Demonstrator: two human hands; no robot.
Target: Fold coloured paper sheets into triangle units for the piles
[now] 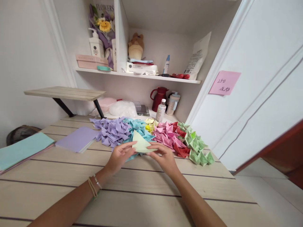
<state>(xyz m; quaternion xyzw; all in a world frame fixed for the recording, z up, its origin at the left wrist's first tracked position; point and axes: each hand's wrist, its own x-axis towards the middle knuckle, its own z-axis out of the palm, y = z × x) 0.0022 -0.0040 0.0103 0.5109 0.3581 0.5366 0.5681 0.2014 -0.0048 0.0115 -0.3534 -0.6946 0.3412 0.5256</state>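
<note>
A pale green sheet of paper [141,144], folded into a triangle, is held just above the wooden table [132,192]. My left hand [120,156] pinches its left edge and my right hand [163,156] pinches its right edge. Both hands are closed on the paper. Behind them lies a long heap of folded paper pieces: purple [111,130], blue [139,126], yellow [150,124], pink [165,134], red [180,148] and green [197,146].
A purple paper stack [77,139] and a blue paper stack [22,149] lie at left. A small raised wooden shelf [65,92] stands behind. A red jug [159,98], bottle [161,110] and white cup [172,103] sit at the back. A pink note [224,82] sticks on the right wall.
</note>
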